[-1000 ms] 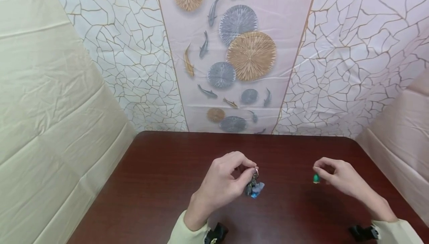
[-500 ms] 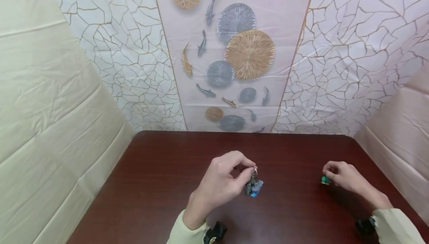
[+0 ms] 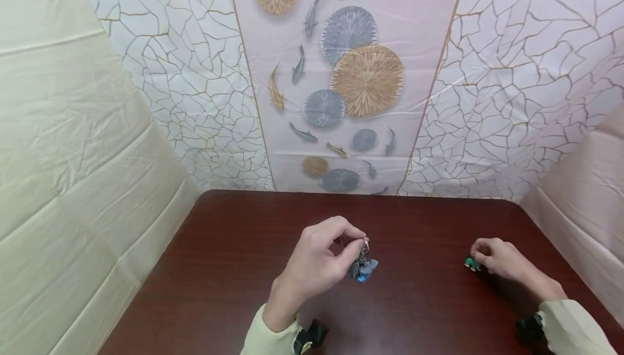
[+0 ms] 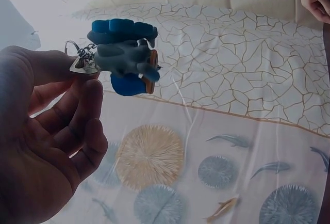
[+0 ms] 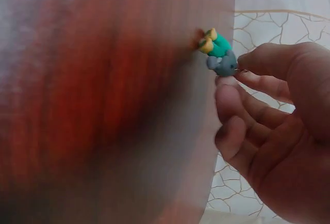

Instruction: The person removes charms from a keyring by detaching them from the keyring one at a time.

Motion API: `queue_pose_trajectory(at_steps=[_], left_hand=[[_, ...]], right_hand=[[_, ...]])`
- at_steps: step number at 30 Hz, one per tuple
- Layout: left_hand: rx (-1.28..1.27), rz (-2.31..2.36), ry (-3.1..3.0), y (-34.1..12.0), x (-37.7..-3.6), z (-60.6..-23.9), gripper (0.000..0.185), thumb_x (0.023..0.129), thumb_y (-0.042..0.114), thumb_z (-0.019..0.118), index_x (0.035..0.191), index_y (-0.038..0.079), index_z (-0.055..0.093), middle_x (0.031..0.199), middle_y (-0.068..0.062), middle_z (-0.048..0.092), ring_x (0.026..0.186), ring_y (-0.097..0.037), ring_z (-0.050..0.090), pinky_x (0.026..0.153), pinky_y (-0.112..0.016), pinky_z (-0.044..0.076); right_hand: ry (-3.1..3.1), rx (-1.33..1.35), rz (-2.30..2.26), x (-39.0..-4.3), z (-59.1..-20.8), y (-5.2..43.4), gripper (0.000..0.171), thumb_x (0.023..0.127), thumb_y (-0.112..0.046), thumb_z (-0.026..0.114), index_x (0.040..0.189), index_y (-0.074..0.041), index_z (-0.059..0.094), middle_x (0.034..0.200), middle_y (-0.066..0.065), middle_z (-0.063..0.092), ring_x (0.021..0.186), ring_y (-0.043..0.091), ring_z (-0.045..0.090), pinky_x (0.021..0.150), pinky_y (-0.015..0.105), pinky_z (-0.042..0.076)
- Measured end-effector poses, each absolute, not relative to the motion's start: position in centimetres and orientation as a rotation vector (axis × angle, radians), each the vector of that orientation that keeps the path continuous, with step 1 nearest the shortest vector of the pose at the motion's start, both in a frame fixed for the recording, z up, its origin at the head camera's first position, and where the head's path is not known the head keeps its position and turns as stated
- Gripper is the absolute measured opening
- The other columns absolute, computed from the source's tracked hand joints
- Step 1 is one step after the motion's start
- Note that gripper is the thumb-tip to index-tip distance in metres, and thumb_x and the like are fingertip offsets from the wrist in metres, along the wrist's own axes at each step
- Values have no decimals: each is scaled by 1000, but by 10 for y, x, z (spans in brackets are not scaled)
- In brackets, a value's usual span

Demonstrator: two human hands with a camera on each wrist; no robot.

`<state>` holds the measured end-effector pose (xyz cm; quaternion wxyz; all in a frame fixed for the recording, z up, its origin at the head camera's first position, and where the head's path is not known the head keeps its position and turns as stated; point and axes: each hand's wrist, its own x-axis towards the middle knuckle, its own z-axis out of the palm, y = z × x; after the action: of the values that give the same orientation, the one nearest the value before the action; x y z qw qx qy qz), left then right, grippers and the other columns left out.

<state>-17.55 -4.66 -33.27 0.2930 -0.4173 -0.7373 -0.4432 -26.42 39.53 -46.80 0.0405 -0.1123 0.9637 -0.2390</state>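
Note:
My left hand (image 3: 316,262) pinches the metal ring of a keychain (image 3: 363,269) and holds it above the middle of the table. Grey and blue figures dangle from it; in the left wrist view the keychain charms (image 4: 126,59) show a grey figure between blue parts, with a short chain. At the table's right side my right hand (image 3: 504,260) pinches a small figurine charm (image 5: 221,48) by its top, between thumb and fingers. It has a grey head, a green body and yellow feet. Its feet point down at the tabletop; whether they touch it I cannot tell.
The dark red-brown table (image 3: 234,268) has rounded far corners. Behind it hangs a patterned cloth (image 3: 368,81) with fish and round motifs. Cream fabric walls (image 3: 97,181) slope along the left and right sides. Black straps sit on both wrists.
My right hand has moved right and down toward the tabletop with the figurine charm, which now shows more of its green body. My left hand has drifted slightly left, still holding the keychain.

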Motion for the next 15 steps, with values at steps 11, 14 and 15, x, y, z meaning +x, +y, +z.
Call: queue_pose_trajectory(at_steps=[11, 14, 15], left_hand=[[-1103, -1173, -1964, -49, -177, -332, 13, 84, -1, 69, 90, 10, 68, 86, 1, 72, 73, -3, 65, 66, -8, 51], [-1101, -1171, -1968, -48, -177, -332, 13, 84, -1, 69, 89, 10, 68, 85, 1, 72, 73, -3, 65, 66, -8, 51], [-1100, -1169, -1969, -48, -177, -332, 12, 84, -1, 69, 89, 10, 68, 85, 1, 72, 72, -3, 65, 66, -8, 51]], right_hand=[[2920, -354, -724, -263, -440, 394, 15, 97, -15, 58, 104, -3, 65, 84, 4, 65, 57, 10, 54, 48, 28, 46], [2924, -384, -725, -260, -432, 390, 16, 96, -17, 59, 103, -4, 65, 84, 4, 67, 58, 9, 55, 50, 27, 46], [2923, -382, -725, -258, -429, 387, 16, 96, -18, 60, 103, -4, 66, 84, 3, 67, 58, 9, 55, 50, 26, 46]])
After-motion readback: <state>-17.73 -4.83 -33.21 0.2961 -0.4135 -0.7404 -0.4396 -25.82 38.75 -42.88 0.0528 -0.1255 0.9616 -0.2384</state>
